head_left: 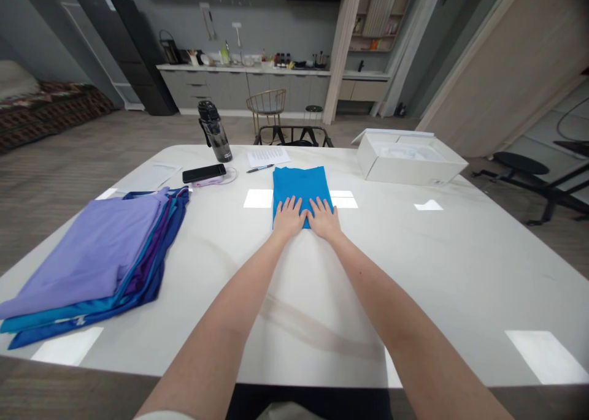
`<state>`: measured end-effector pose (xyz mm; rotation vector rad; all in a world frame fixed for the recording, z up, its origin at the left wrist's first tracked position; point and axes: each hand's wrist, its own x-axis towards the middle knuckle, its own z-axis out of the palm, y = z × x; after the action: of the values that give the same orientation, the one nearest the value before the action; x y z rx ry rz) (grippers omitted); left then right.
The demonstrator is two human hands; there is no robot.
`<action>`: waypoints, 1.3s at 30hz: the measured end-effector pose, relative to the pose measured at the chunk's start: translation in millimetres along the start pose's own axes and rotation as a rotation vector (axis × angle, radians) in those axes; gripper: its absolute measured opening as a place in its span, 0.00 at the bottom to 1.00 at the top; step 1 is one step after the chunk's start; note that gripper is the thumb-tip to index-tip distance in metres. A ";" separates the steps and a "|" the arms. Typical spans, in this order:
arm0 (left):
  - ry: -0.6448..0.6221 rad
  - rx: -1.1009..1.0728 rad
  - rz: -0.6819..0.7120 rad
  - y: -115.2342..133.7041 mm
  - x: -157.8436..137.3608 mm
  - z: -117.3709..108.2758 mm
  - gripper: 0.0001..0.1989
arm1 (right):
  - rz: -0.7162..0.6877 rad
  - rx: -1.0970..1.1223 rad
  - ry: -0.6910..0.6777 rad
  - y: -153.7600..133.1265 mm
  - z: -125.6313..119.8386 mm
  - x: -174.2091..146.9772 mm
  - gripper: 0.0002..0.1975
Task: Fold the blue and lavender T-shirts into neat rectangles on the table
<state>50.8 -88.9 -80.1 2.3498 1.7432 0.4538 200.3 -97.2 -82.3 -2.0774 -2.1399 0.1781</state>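
Note:
A blue garment (301, 184), folded into a small rectangle, lies on the white table (451, 273) in front of me. My left hand (289, 216) rests flat on its near left part, fingers spread and pointing away from me. On the near right part lies my right hand (324, 216), also flat with its fingers apart. The two thumbs nearly meet in the middle. At the left of the table is a stack of spread-out clothes, with a lavender garment (99, 242) on top and blue, teal and purple layers below.
Beyond the stack are a black phone (204, 173), a dark water bottle (215, 132), a pen (260, 168) and a printed sheet (268, 157). An open white box (405, 162) stands at the back right. Chairs (294, 137) stand past the far edge.

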 end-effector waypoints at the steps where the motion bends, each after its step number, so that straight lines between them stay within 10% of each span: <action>1: -0.017 0.006 0.024 -3.3 -2.7 -1.0 0.33 | -0.008 -0.008 -0.002 2.5 0.1 -2.6 0.32; 14: -0.160 0.101 0.155 -32.8 -59.7 -14.9 0.36 | -0.082 -0.008 -0.106 25.3 -13.6 -65.6 0.35; 20: -0.012 0.089 0.116 -32.6 -97.9 -15.5 0.29 | -0.067 0.030 0.071 26.4 -11.6 -90.3 0.29; 32: 0.257 -0.103 -0.127 -50.5 -90.5 -17.1 0.15 | 0.256 0.152 0.265 39.6 -12.0 -80.9 0.22; 39: 0.199 -0.119 -0.226 -44.2 -84.2 -21.8 0.13 | 0.336 0.145 0.247 38.0 -14.8 -72.1 0.20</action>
<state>-18.9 -157.0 -85.3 2.0559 1.9792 0.7523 242.3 -168.4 -76.9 -2.2255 -1.5839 0.1037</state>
